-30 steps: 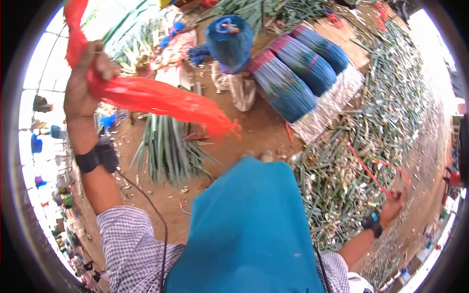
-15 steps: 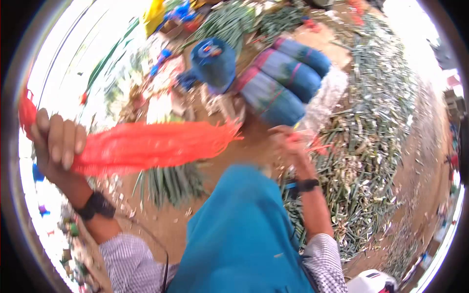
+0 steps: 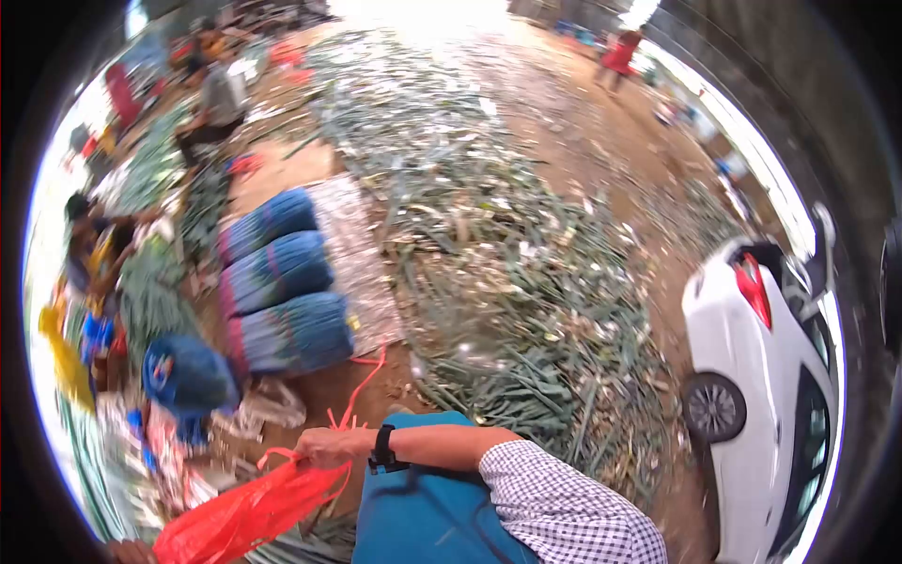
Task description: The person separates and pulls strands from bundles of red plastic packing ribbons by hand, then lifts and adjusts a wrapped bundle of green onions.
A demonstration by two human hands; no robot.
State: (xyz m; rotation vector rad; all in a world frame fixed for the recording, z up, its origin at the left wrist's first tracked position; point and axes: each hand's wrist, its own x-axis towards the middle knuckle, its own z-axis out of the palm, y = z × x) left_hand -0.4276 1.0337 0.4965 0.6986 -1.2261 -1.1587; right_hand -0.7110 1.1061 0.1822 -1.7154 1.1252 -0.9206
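A red mesh sack (image 3: 249, 512) stretches low across the front left, between my two hands. My right hand (image 3: 324, 447) is closed around its upper end, and loose red strings (image 3: 360, 390) stick out past the fingers. Only a bit of my left hand (image 3: 130, 552) shows at the bottom left edge, against the sack's other end; its fingers are mostly cut off. Beyond my right hand lie three stuffed blue mesh sacks (image 3: 291, 331) side by side, filled with long green stalks. A round blue bundle (image 3: 188, 374) stands left of them.
Cut green leaves and trimmings (image 3: 526, 310) cover much of the ground ahead. A white car (image 3: 752, 376) stands at the right. People (image 3: 216, 99) are among heaps of green stalks (image 3: 155, 296) at the left, and a person in red (image 3: 620, 54) is far back.
The view has swung right, bringing the car into sight. My right hand has come to the sack and grips its end; my left hand has dropped to the lower left edge.
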